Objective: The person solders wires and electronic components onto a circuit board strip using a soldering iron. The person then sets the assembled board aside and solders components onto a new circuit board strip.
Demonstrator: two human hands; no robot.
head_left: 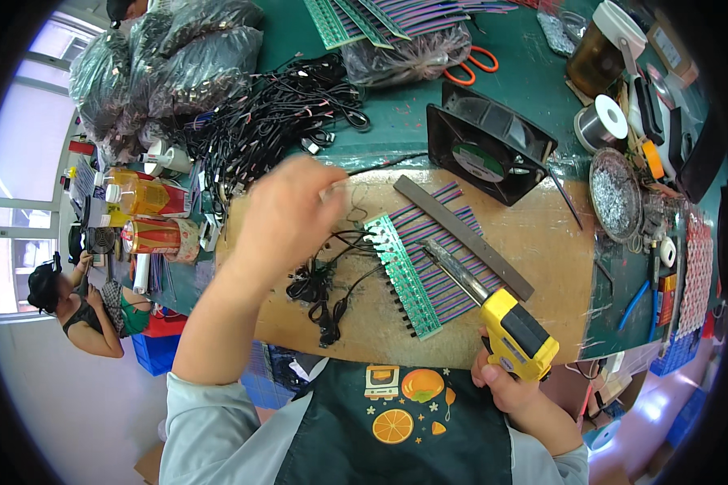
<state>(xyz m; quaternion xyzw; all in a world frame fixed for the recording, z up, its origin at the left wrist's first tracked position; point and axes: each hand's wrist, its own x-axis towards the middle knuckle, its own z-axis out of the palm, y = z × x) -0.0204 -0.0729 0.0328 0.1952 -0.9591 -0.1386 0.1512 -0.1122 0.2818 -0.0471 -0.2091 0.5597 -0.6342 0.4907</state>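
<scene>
Yellow soldering gun in right hand, green board at mid-mat

Right hand (pixel 505 390) wrapped round the yellow soldering gun (pixel 519 335), near right; likely rigid, hot tip, grip handle only. Left hand (pixel 295 212), far left of the green board (pixel 404 279), curled, blurred; can't tell if pinching. Board probably light, stiff, fragile: take by edges.

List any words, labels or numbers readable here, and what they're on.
I won't copy wording, but print shows here:
Black fan: green-and-white label, too small to read.
Red can: printed side, too small to read.
Yellow-and-black tool in the right hand: small markings, unreadable.
Dark apron: no lettering visible.
</scene>
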